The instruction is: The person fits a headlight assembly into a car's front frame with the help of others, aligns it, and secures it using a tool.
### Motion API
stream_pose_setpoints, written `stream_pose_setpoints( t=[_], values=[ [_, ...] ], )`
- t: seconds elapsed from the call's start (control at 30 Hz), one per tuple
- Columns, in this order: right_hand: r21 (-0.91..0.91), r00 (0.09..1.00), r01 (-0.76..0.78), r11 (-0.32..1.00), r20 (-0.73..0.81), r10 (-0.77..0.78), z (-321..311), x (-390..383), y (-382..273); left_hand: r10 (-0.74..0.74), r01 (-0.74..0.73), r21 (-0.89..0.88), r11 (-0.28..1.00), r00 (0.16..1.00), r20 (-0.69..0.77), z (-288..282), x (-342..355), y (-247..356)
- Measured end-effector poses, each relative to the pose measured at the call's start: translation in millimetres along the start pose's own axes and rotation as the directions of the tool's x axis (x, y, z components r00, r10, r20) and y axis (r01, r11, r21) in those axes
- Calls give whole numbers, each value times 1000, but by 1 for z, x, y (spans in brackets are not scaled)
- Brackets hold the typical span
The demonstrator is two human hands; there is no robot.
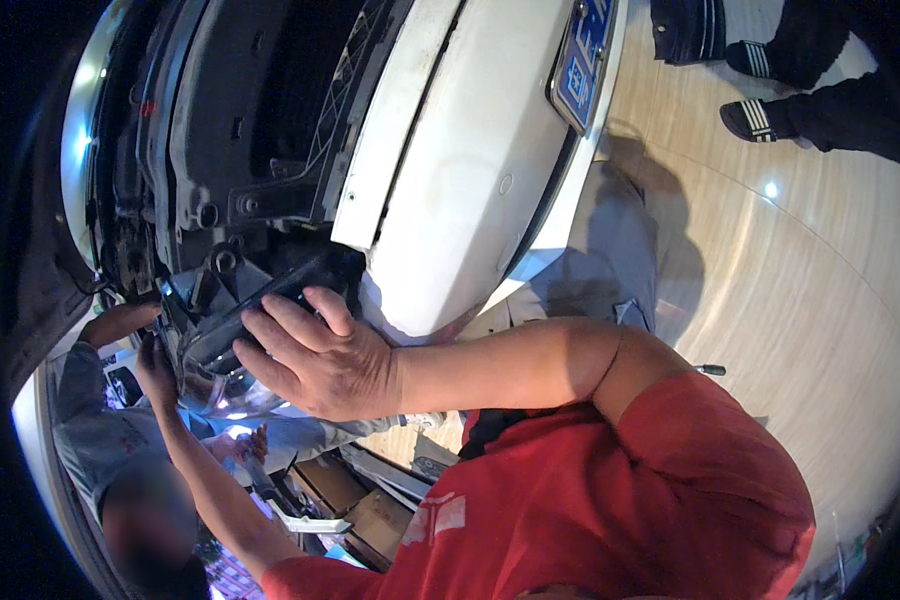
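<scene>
My right hand [315, 365], fingers curved, grips the top of a black headlight assembly [205, 315] with a clear lens at the front corner of a white car. My left hand [158, 372] holds the outer side of the same assembly, its fingertips partly hidden against the edge. The white bumper [455, 190] lies just beyond my right hand, and the open engine bay [225, 120] is above the headlight. Beside my left hand, a co-worker's hand [128, 322] reaches to the back of the assembly; their other hand [240, 448] is lower down.
A co-worker in grey [95, 400] is at the left. Another person's dark-trousered legs in striped slides [755, 120] stand on the tiled floor [790, 260] at upper right. Cardboard boxes [375, 520] and long panels lie at the bottom, and a small dark-handled tool [710, 369] is at the right.
</scene>
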State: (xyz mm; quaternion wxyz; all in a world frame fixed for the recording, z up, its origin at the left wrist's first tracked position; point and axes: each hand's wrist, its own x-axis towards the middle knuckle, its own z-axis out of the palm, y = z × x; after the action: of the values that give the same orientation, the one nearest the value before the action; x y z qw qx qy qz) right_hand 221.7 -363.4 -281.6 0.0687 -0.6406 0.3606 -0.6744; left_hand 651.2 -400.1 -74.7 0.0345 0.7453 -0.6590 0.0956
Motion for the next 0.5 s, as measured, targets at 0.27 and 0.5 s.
stream_pose_setpoints(
  t=[0.27,0.5],
  values=[
    [255,933,123,959,299,-200,-29,33,33,66,-70,-38,997,995,-80,2,15,-65],
    [293,624,158,943,710,-326,-32,97,74,185,-181,201,963,983,3,-3,32,-103]
  ],
)
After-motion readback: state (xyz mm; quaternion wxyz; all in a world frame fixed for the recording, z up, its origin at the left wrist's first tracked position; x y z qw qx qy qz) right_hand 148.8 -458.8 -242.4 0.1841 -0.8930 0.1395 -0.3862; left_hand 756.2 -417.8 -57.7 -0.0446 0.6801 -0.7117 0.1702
